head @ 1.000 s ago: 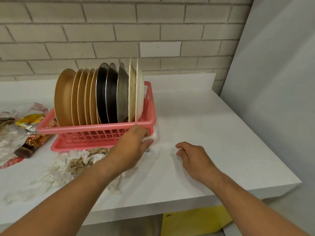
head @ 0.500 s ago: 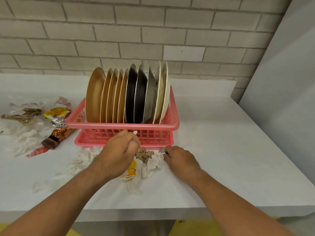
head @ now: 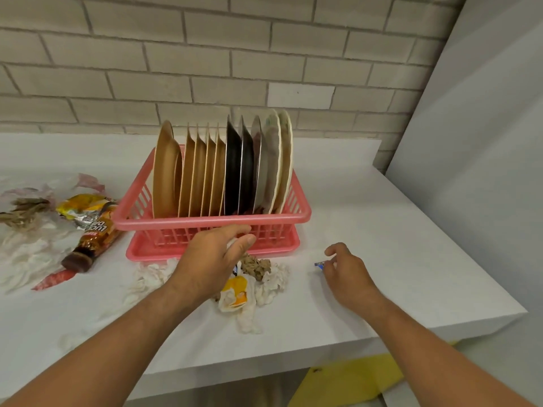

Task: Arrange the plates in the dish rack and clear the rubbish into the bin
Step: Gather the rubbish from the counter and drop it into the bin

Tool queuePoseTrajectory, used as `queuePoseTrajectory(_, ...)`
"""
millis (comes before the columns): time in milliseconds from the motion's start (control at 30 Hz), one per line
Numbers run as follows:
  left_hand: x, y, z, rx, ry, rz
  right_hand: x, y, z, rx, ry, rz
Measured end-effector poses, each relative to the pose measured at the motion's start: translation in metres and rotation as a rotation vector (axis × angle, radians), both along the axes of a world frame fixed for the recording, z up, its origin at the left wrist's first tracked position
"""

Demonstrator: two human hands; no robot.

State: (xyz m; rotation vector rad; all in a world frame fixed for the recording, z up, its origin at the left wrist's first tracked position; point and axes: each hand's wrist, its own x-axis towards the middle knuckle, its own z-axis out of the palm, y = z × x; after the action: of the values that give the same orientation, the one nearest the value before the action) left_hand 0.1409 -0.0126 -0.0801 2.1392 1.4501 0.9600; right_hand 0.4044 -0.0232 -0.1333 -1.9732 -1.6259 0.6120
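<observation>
The right hand (head: pixel 346 274) has drawn away to the right from the heap of rubbish (head: pixel 273 282) it was touching half a second ago. It now sits apart from it over the white table (head: pixel 411 259), its grip narrowed to a pinch on a small blue scrap (head: pixel 319 263) at the fingertips. The left hand (head: pixel 214 259) has loosened from its earlier fist and hangs over the left side of the heap, just before the front of the pink dish rack (head: pixel 211 220). Its fingers are curved and its thumb points forward. A bit of white shows between thumb and fingers, but I cannot tell whether the grip has hold of it. The heap lies on the table right in front of the rack: crumpled white tissues, a brown wad (head: pixel 255 265) and a yellow-stained wrapper (head: pixel 235 292). The plates (head: pixel 199 171) stand on edge in a row inside the rack, tan ones at the left, then black, then grey, then pale ones at the right. Left of the rack lie crumpled snack packets (head: pixel 94 224) and more tissues (head: pixel 23 254).
</observation>
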Motion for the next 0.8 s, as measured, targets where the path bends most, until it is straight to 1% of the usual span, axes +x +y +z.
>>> queuePoseTrajectory(133,-0.007,-0.002,-0.003,0.012,-0.002,-0.024,-0.016,-0.005,0.0,0.049,-0.001,-0.029)
queuePoseTrajectory(233,-0.014,-0.002,-0.004,0.0,-0.02,-0.002,-0.032,-0.006,0.001,0.053,0.011,-0.059)
queuePoseTrajectory(333,-0.022,-0.001,-0.004,-0.018,0.013,0.013,-0.045,-0.004,0.001,0.018,-0.041,-0.034)
queuePoseTrajectory(400,-0.029,-0.001,-0.007,-0.039,0.025,-0.015,-0.049,-0.003,0.0,-0.011,-0.057,-0.028)
queuePoseTrajectory(467,-0.035,-0.001,-0.011,-0.021,0.03,-0.05,-0.051,-0.003,0.0,-0.048,0.008,-0.01)
queuePoseTrajectory(533,-0.039,-0.001,-0.012,0.008,0.041,-0.072,-0.053,-0.005,0.002,-0.053,0.021,0.064)
queuePoseTrajectory(600,-0.041,0.001,-0.012,0.012,0.058,-0.081,-0.056,-0.006,0.005,0.005,-0.067,0.125)
queuePoseTrajectory(667,-0.042,0.003,-0.012,0.003,0.079,-0.083,-0.06,-0.005,0.007,0.044,-0.147,0.143)
queuePoseTrajectory(800,-0.043,0.002,-0.011,0.012,0.122,-0.091,-0.065,-0.004,0.008,0.106,-0.215,0.126)
